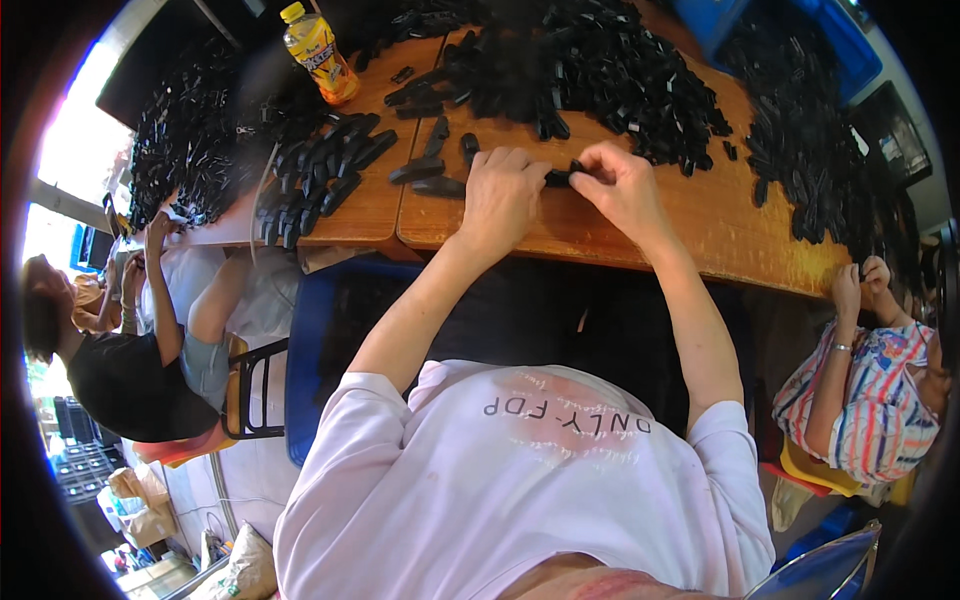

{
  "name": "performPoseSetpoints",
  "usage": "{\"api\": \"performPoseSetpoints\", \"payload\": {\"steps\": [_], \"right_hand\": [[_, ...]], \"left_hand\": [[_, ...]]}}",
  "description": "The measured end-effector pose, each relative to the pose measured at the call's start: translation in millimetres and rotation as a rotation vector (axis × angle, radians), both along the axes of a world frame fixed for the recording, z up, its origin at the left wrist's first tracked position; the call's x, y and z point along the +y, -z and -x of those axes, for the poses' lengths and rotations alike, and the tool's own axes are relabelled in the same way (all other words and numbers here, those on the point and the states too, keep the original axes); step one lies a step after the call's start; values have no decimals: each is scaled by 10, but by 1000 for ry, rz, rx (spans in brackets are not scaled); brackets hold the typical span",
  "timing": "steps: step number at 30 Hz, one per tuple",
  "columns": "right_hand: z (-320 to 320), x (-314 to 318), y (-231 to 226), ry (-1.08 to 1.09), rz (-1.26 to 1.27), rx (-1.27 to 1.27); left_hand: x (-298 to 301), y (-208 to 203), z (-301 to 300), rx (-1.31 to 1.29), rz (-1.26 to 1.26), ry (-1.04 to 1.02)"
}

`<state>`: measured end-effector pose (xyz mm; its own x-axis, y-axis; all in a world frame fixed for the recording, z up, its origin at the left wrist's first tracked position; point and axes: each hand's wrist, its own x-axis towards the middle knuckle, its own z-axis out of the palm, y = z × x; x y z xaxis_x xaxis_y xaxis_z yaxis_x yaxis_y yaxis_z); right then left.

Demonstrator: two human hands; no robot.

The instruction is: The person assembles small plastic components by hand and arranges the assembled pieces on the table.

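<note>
Near the front edge of the wooden table, a small dark elongated black plastic piece [560,178] spans the gap between my hands. My left hand [500,198] grips its left end, fingers curled and partly hidden from view. At the other end, my right hand [622,192] pinches it between thumb and fingers. A few loose black pieces [438,187] lie just left of my left hand, one standing close to its knuckles. Beyond both hands spreads a large heap of similar black pieces [610,75].
A yellow-capped drink bottle [320,55] stands at the back left. Black parts lie in rows [325,170] on the left, with more piles [800,130] at the right. Co-workers sit at both sides, one in a black shirt [130,370], one in a striped top [865,400].
</note>
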<state>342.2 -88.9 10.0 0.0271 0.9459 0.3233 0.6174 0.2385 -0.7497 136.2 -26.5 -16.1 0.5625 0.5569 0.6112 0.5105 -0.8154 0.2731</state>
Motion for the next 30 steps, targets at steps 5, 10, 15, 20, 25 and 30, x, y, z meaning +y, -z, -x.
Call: {"api": "performPoseSetpoints", "payload": {"steps": [5,10,15,20,25,30], "right_hand": [[-38,-37,174,156,-59,-12],[-178,-178,328,260,-319,-362],[-244,-286,40,54,-263,-334],[-394,-279,42,-133,-126,-522],[-216,-251,86,-155,-161,-266],[-190,-110,96,-225,-247,-362]], "left_hand": [[-127,31,86,-83,-46,65],[-179,-43,94,-101,102,41],[-152,16,130,-198,165,74],[-165,-7,116,-230,240,100],[-137,28,129,-272,287,153],[-111,-5,132,-257,396,169]]}}
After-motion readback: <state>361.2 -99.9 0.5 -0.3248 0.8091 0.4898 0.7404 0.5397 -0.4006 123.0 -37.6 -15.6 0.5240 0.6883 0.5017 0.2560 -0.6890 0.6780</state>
